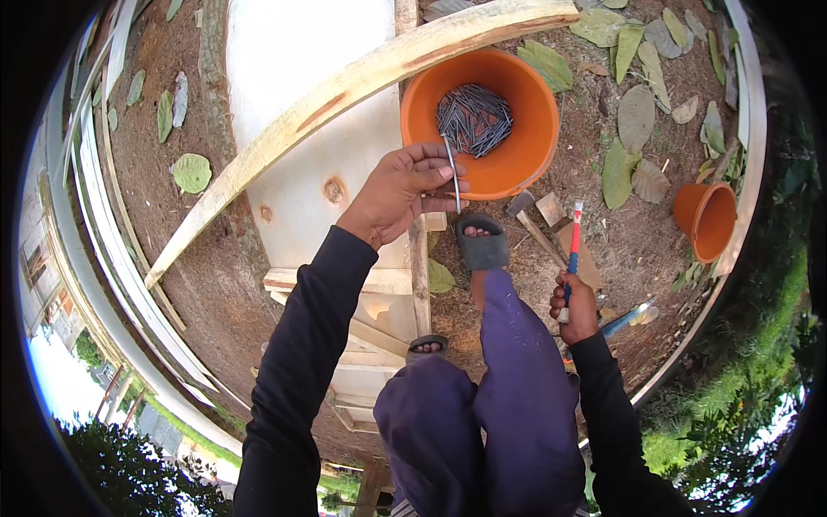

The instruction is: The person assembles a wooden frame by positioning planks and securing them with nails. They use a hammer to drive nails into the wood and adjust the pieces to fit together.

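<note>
My left hand (405,189) pinches a long steel nail (453,172) between thumb and fingers, beside the near left rim of a large orange bucket (525,164). Inside the bucket lies a heap of loose nails (474,119). My right hand (575,306) is wrapped round a red-and-blue-handled tool (575,237). Its narrow metal end points away from me; I cannot tell its exact kind. On the ground between my foot and that tool rests a hammer with a dark head (520,203) and a wooden handle (544,234).
A pale board (301,129) lies at the left, crossed by a long wooden strip (345,90). Nailed-looking timber pieces (379,282) run nearer my feet. At the right stands a smaller, tilted orange bucket (685,211). Dry leaves (636,116) litter the soil. My sandalled foot (482,243) is close by.
</note>
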### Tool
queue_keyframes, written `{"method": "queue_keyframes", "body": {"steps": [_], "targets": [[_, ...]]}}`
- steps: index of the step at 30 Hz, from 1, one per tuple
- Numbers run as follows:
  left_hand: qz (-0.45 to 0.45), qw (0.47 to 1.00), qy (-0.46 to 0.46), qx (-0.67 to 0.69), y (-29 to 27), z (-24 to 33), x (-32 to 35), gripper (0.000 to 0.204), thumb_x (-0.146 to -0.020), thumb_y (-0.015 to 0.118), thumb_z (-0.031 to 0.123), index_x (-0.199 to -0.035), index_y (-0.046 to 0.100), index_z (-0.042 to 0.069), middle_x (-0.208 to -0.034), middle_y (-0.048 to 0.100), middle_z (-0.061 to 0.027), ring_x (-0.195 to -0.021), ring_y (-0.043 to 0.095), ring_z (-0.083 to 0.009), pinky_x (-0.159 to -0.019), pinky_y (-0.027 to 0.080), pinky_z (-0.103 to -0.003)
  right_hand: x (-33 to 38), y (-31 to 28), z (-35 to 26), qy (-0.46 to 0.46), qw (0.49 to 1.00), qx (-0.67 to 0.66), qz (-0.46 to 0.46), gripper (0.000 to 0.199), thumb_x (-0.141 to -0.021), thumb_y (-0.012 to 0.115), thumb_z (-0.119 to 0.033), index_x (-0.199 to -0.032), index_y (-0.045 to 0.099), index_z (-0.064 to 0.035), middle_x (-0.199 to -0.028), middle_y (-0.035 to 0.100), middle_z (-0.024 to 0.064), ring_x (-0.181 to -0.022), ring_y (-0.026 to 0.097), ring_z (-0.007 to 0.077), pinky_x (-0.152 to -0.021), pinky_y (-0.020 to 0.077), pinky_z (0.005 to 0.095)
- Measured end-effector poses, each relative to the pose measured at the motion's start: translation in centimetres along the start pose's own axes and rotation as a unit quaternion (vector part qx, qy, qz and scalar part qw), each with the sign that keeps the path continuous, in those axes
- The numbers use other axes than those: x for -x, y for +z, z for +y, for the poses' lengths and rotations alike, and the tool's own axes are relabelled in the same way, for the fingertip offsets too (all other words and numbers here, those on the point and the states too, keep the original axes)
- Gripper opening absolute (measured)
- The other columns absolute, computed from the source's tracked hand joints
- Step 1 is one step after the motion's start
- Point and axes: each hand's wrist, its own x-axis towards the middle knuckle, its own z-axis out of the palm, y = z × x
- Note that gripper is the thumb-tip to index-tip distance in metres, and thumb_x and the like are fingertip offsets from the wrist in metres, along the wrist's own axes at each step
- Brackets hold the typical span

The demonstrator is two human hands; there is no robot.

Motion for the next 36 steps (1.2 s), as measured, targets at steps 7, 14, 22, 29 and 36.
{"method": "queue_keyframes", "body": {"steps": [7,14,22,29,36], "targets": [[0.013,0.993,0.009,0.120,1.9,1.0,6.0,0.034,-0.103,0.058,0.005,-0.136,0.054,0.000,-0.116,0.068,-0.0105,-0.107,0.070,-0.0232,-0.092,0.062,-0.044,7.4,2.5,-3.9,-0.007,0.996,0.092,0.000,0.016,-0.094,0.065,-0.023,-0.096,0.055,-0.0102,-0.070,0.049,-0.0018,-0.053,0.046,0.0084,-0.045,0.0378,0.0274],[0.052,0.986,-0.007,0.157,2.6,0.4,8.5,0.033,-0.101,0.061,0.007,-0.132,0.053,-0.001,-0.112,0.068,-0.0105,-0.105,0.071,-0.0237,-0.089,0.062,-0.041,11.7,5.9,-5.0,-0.011,0.992,0.119,-0.044,0.017,-0.096,0.065,-0.024,-0.095,0.055,-0.0102,-0.070,0.051,-0.0015,-0.053,0.047,0.0081,-0.045,0.0379,0.0268],[0.152,0.984,-0.025,-0.092,2.3,-1.2,1.5,0.020,-0.097,0.066,0.006,-0.115,0.060,-0.001,-0.101,0.068,-0.0094,-0.092,0.072,-0.0206,-0.074,0.063,-0.034,16.9,8.8,1.2,0.100,0.993,-0.064,-0.027,0.015,-0.097,0.065,-0.021,-0.094,0.055,-0.0107,-0.070,0.050,-0.0019,-0.053,0.046,0.0078,-0.046,0.0381,0.0270],[0.160,0.969,-0.024,-0.188,2.4,-1.2,-6.1,0.024,-0.097,0.057,0.006,-0.119,0.058,-0.004,-0.100,0.066,-0.0110,-0.089,0.069,-0.0210,-0.078,0.062,-0.037,16.4,7.4,5.7,0.183,0.980,0.045,-0.057,0.017,-0.097,0.065,-0.022,-0.091,0.055,-0.0096,-0.069,0.052,-0.0013,-0.053,0.049,0.0084,-0.046,0.0392,0.0286],[0.222,0.970,-0.017,-0.098,3.4,-0.3,-6.5,0.025,-0.098,0.050,0.005,-0.120,0.056,-0.004,-0.100,0.064,-0.0106,-0.089,0.068,-0.0208,-0.080,0.061,-0.037,14.4,6.9,6.7,0.160,0.980,0.103,-0.054,0.018,-0.095,0.065,-0.021,-0.092,0.056,-0.0063,-0.066,0.050,-0.0002,-0.048,0.048,0.0100,-0.043,0.0404,0.0303]]}}
